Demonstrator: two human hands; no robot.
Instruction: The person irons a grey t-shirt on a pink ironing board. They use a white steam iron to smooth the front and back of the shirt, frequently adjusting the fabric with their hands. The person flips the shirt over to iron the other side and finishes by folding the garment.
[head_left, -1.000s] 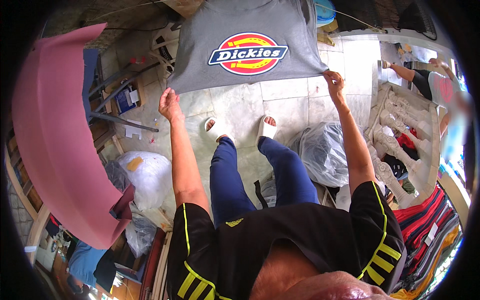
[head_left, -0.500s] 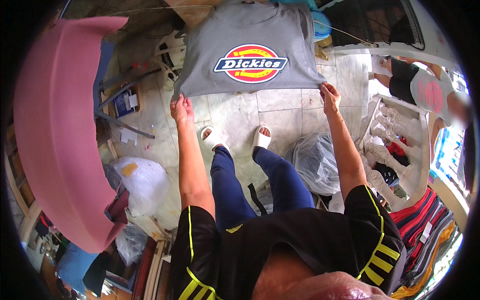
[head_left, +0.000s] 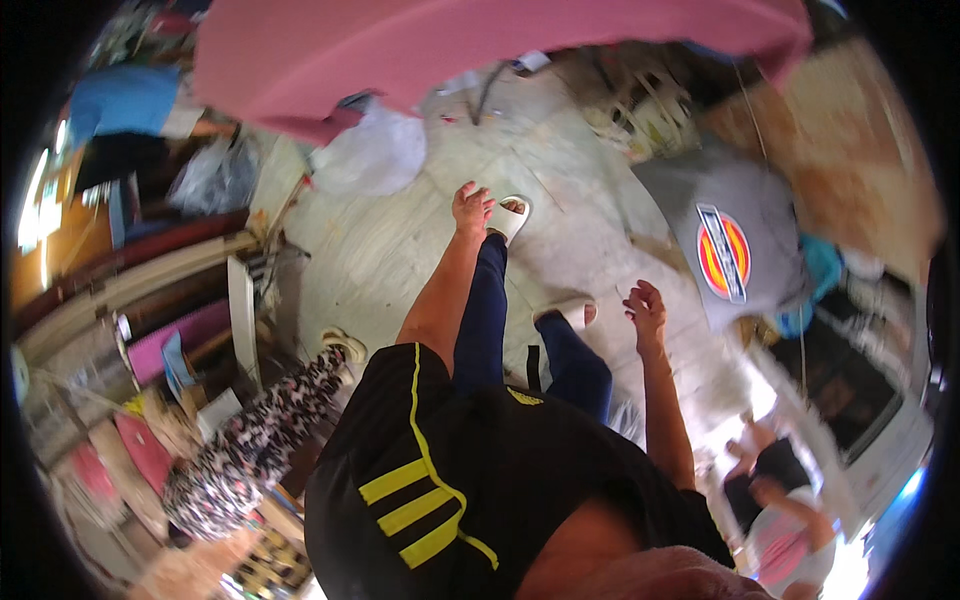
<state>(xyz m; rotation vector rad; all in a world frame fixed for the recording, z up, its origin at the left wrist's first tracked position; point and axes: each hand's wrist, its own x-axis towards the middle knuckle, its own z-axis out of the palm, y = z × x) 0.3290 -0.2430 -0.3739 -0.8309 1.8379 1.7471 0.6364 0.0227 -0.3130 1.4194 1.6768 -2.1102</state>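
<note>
Nothing is in my left hand; its fingers are loosely bent and apart above the floor, beside my white sandal. My right hand is empty too, its fingers half curled, over the floor to the right of my other foot. Off to the right of that hand, and apart from it, the grey T-shirt with a red, yellow and blue emblem lies spread over something I cannot make out. A pink cloth-covered surface spans the far side, beyond my left hand.
A stuffed white plastic bag sits under the pink cloth's edge. Long boards lie at left. One person in patterned clothes is at lower left, another person at lower right. A brown board stands at far right.
Both hands have let go of the T-shirt and drawn apart from it. My view has turned left, so the pink surface now lies ahead and the shirt at right.
</note>
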